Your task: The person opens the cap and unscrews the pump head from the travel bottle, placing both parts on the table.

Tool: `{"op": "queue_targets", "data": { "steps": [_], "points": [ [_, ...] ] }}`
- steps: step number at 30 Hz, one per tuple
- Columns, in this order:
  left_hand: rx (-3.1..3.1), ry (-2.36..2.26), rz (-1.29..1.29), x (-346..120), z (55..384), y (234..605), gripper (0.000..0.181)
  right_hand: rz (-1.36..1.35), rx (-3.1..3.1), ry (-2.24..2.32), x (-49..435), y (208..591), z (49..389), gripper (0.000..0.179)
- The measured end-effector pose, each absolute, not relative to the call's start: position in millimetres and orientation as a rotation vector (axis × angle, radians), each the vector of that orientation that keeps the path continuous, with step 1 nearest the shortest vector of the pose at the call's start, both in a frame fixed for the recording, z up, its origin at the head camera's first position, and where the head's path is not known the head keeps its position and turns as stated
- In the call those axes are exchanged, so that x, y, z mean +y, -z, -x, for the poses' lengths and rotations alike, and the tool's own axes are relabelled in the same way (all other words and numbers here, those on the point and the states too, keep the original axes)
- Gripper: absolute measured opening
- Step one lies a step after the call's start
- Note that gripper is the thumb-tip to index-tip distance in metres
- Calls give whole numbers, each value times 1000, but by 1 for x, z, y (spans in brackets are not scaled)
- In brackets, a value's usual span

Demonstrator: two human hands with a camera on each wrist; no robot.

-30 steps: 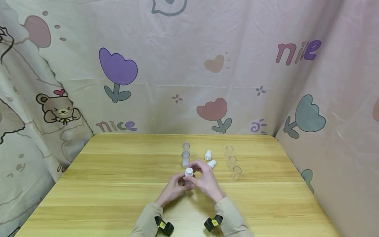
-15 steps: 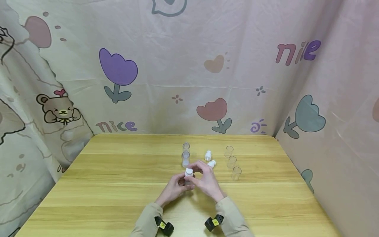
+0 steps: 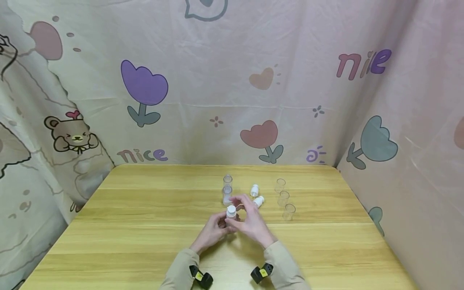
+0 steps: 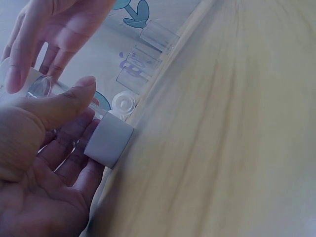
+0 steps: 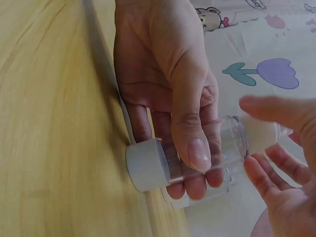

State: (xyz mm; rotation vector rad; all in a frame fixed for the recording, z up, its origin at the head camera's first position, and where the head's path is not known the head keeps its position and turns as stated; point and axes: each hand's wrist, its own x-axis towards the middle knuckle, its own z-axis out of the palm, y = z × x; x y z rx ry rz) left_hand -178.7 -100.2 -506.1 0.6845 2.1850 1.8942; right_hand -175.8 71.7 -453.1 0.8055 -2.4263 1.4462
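Note:
In the head view my left hand [image 3: 213, 230] holds a small clear bottle upright near the middle of the table. The right wrist view shows this bottle's white base [image 5: 147, 166], with the left thumb and fingers around its clear body. A white cap-like top [image 5: 262, 134] sits at the bottle's other end. My right hand [image 3: 255, 222] is around that top, thumb and fingers spread on either side with gaps showing. Whether a fingertip touches it is hard to tell. Just beyond stand two clear bottles, a nearer one [image 3: 227, 195] and a farther one [image 3: 227, 179].
Two white tops, one upright [image 3: 255, 190] and one lying tilted [image 3: 259, 201], are beyond my right hand. To their right stand three clear cylindrical covers [image 3: 289, 212] in a row. A patterned curtain [image 3: 203, 88] hangs behind the wooden table [image 3: 145, 201].
My right fingers have loosened and shifted around the white top, uncovering more of it and of the tilted top behind. The left hand has stayed in place holding the bottle.

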Motion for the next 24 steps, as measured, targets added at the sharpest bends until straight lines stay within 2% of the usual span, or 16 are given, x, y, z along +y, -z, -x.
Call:
{"op": "queue_targets", "data": {
  "steps": [10, 24],
  "points": [
    [2168, -1896, -633, -99, 178, 505, 52, -722, -2381, -1404, 67, 451, 173, 43],
    [2174, -1889, -623, -99, 177, 504, 46, -836, -2423, -1591, 73, 446, 174, 40]
  ]
}}
